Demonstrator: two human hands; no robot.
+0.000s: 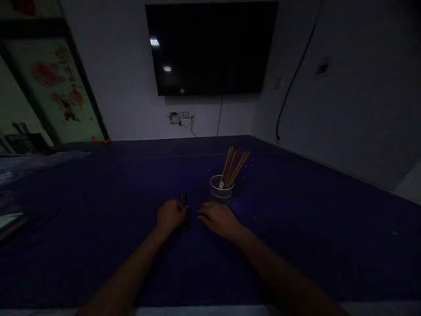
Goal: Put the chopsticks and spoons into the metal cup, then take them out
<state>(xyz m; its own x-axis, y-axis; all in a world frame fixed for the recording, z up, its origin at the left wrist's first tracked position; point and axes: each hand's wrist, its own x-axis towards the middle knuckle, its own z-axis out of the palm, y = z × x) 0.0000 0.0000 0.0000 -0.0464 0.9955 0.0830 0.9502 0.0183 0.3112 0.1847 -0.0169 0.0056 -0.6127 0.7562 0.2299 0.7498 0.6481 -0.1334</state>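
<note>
The left hand, at the centre of the frame just below the middle, has its grip pinching a slim dark object between thumb and fingers. The object points away from the person, its ends showing beyond and below the fingertips; holding it by the middle probably keeps it steady. What it is cannot be told in this dim light.

The right hand lies just right of it, fingers curled loosely; whether its grip holds something small cannot be told. It overlaps the lower part of a pale cup, hiding the base, so contact is unclear. The cup stands upright, and its wall seems to serve as a stop for the thin sticks, which lean toward the upper right. A small white piece sits among them at the rim.

Small pale specks lie right of the cup on the dark purple surface. Crumpled clear sheeting and an orange item lie at left, well apart from the hands. A screen hangs at upper centre. The closest obstacle to the right hand is the cup.
</note>
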